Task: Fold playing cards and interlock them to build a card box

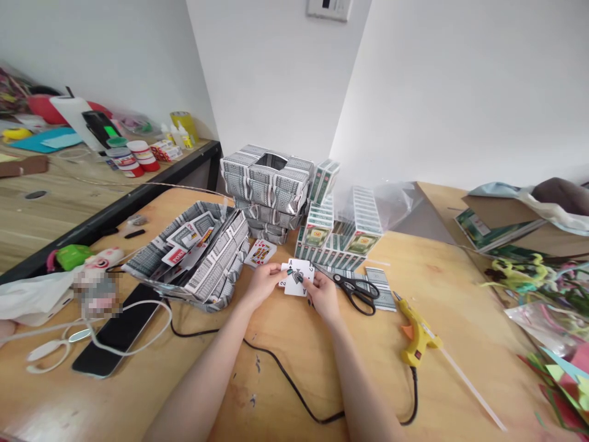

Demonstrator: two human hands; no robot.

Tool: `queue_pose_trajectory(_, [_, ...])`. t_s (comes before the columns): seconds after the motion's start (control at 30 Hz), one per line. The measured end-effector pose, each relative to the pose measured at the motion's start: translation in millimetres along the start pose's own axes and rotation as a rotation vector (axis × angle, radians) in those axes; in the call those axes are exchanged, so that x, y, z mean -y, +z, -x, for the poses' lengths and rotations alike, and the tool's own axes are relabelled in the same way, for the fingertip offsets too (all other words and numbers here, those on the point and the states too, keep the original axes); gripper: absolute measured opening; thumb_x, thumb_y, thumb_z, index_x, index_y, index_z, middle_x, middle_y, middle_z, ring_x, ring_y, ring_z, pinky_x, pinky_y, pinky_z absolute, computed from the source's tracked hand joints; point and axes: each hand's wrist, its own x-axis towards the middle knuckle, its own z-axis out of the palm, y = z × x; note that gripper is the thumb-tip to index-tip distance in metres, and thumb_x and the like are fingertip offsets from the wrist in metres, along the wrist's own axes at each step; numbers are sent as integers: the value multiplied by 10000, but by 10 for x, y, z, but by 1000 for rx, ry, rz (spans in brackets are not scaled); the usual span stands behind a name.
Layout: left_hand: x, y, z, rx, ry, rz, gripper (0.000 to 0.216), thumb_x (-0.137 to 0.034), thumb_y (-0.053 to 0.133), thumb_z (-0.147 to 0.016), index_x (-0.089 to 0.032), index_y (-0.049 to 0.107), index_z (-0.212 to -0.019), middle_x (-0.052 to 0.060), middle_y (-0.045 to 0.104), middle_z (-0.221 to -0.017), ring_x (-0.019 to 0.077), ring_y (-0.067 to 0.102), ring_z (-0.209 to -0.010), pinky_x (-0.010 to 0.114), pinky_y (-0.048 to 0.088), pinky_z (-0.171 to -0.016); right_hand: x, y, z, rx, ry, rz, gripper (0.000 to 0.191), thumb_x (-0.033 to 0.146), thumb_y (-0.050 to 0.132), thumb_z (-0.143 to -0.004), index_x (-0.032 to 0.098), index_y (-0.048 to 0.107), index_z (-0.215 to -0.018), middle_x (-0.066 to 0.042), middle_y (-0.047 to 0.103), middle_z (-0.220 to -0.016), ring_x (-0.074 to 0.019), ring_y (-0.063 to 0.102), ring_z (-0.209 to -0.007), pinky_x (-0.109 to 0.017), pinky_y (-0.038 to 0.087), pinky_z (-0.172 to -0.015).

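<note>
Both my hands meet over the middle of the wooden table (460, 307), holding a small set of playing cards (297, 277) between them, faces up. My left hand (263, 283) pinches the cards' left edge. My right hand (323, 296) grips their right and lower edge. A face card (260, 252) lies flat just beyond my left hand. Black scissors (356, 288) rest right of my right hand.
A tray woven from cards (193, 261) sits left; a hollow box built of cards (269, 187) stands behind, beside stacked card packs (338, 230). A yellow glue gun (418, 336) with black cord lies right. A phone (117, 331) and white cable lie left. Craft paper clutters the right edge.
</note>
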Motion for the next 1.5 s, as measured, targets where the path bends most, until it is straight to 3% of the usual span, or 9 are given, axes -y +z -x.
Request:
queue_pose_trajectory(0.87, [-8, -17, 5, 37, 12, -44, 306, -290, 574, -696, -118, 637, -941, 66, 682, -818, 179, 613, -733, 262, 460, -636, -19, -2, -16, 8, 27, -25, 354, 434, 621, -632, 131, 569, -807, 42, 505, -476, -53, 325, -355, -183, 219, -342])
queue_pose_trajectory(1.27, [-29, 3, 16, 38, 0, -11, 298, -284, 594, -686, -115, 639, -927, 63, 682, -814, 174, 617, -728, 263, 466, -647, -6, -66, -27, 81, 57, 24, 310, 459, 608, -638, 158, 537, -658, 59, 463, -388, -62, 348, -281, -190, 228, -290])
queue_pose_trajectory(1.37, [-42, -22, 22, 38, -35, 24, 313, -296, 621, -668, -122, 642, -927, 63, 683, -818, 184, 619, -750, 272, 475, -647, 14, -59, -14, 65, 46, 23, 316, 467, 611, -636, 161, 533, -634, 60, 456, -378, -60, 341, -278, -191, 233, -287])
queue_pose_trajectory(1.5, [-67, -105, 42, 136, -145, 201, 343, -317, 658, -652, -124, 641, -936, 79, 677, -856, 183, 623, -761, 309, 495, -689, 61, -49, 9, 59, 47, 25, 333, 479, 620, -631, 156, 539, -634, 64, 444, -366, -54, 316, -274, -189, 208, -283])
